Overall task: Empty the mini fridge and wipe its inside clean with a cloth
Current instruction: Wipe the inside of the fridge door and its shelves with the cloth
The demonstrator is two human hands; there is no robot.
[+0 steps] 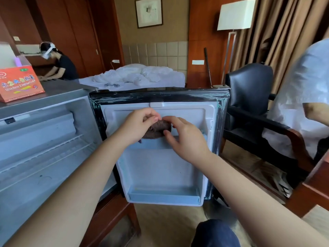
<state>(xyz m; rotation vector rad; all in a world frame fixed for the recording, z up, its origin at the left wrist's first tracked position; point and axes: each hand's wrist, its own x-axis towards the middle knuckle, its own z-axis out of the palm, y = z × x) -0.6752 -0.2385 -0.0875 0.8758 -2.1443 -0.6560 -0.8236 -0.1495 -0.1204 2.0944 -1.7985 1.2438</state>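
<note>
A dark cloth (159, 127) is held bunched up in front of the inner lining of the open door (160, 168) of the mini fridge (44, 139), just above the upper door shelf (153, 143). The cloth is gripped by the left hand (140, 125), whose fingers are curled over its top and left side. Its right edge is pinched between the forefinger and thumb of the right hand (183, 139). Most of the cloth is covered by the two hands, and whether it is pressed against the lining or held just off it can hardly be told.

A lower door shelf (163, 195) is seen at the foot of the door, and a wire rack (46, 157) inside the cabinet, whose left part is cut off by the frame. An orange box (19, 84) is set on top of the fridge. Just beyond the door a black armchair (249, 97) is placed, with a person in a white shirt (306, 90), blurred and half out of view, beside it. Behind are an unmade bed (138, 75), a floor lamp (235, 15) and a person in black (65, 66) bent over a counter. A knee in dark cloth (213, 234) is seen at the lower edge.
</note>
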